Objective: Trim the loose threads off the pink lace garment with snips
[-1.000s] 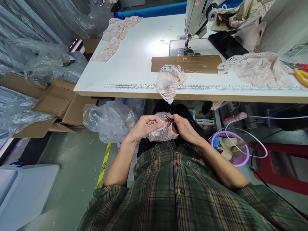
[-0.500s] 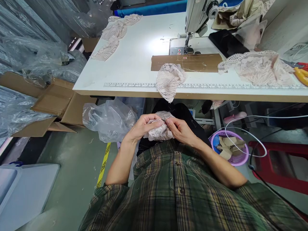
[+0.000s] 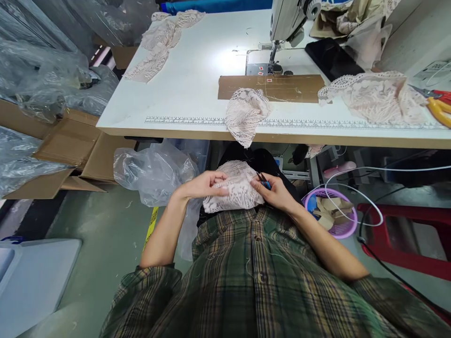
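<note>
A crumpled piece of pale pink lace fabric (image 3: 237, 185) lies spread over my dark-clothed lap, below the table edge. My left hand (image 3: 206, 185) holds its left side, thumb and fingers a little apart on the lace. In my right hand (image 3: 276, 191) is a small pair of thread snips (image 3: 264, 181), blue and black, with the tips pointing up and left. The thumb of that hand touches the lace's right edge. Another lace piece (image 3: 246, 115) hangs partly over the table's front edge, just beyond my hands.
A white sewing table (image 3: 190, 89) with a printed ruler carries a sewing machine (image 3: 287, 21), a cardboard strip (image 3: 289, 88), and lace at left (image 3: 158, 44) and right (image 3: 380, 101). Yellow-handled scissors (image 3: 439, 110) lie far right. Below are a purple basket (image 3: 347, 229), red stool (image 3: 405, 239) and plastic bag (image 3: 155, 171).
The lace in my lap has been opened out from a gathered bunch. My hands have moved apart, and the snips now show in my right hand. The view has shifted slightly.
</note>
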`<state>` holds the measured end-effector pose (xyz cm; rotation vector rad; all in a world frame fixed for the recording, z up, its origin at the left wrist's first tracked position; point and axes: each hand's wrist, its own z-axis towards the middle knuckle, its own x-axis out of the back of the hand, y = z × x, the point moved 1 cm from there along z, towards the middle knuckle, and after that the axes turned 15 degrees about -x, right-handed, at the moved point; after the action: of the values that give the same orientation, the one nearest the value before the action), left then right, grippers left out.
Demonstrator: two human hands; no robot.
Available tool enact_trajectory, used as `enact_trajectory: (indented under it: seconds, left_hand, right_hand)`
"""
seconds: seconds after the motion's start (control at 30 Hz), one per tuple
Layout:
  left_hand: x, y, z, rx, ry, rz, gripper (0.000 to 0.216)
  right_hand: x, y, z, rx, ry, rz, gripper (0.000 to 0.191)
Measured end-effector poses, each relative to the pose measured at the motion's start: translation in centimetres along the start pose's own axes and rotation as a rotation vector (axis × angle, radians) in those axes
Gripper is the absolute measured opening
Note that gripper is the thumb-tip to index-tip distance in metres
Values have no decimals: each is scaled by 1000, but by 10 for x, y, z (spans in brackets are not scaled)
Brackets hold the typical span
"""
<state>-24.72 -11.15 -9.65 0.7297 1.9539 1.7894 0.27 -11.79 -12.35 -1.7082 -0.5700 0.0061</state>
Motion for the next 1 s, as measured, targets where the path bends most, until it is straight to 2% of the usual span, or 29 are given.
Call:
enact_trajectory:
  seconds: [0.1, 0.17, 0.3, 0.37, 0.47, 0.53, 0.6, 0.67, 0.73, 0.83, 0.93, 1.0]
  left_hand:
    - [19, -18, 8, -35, 268, 90, 36]
    - [28, -29, 9, -34, 389, 139, 40]
    - [33, -32, 6, -85, 570, 264, 40]
    - [31, -20, 8, -162, 661, 316, 39]
    - [23, 12, 22, -251, 749, 397, 48]
    - [17, 38, 35, -271, 856, 556, 55]
    - [13, 63, 49, -301, 1015, 781, 49]
    - [12, 81, 62, -342, 1096, 932, 41]
    - [15, 90, 75, -380, 1070, 972, 40]
    - [25, 90, 85, -407, 944, 898, 32]
    - [30, 86, 80, -407, 829, 804, 11]
    - [27, 84, 67, -434, 786, 683, 6]
  right_hand:
    - [5, 14, 18, -29, 171, -216, 33]
    - [9, 21, 26, -39, 286, -342, 34]
    - [18, 21, 28, 28, 423, -281, 37]
    - [22, 13, 26, 55, 431, -203, 35]
    - [25, -5, 24, 109, 432, -136, 34]
    - [24, -16, 25, 142, 436, -95, 33]
    - [23, -24, 27, 163, 433, -56, 33]
    - [21, -29, 28, 174, 435, -29, 33]
    - [21, -31, 29, 179, 445, -14, 34]
    - [22, -33, 28, 170, 436, 9, 35]
    - [22, -35, 29, 153, 414, 55, 36]
    - [22, -36, 31, 147, 419, 111, 35]
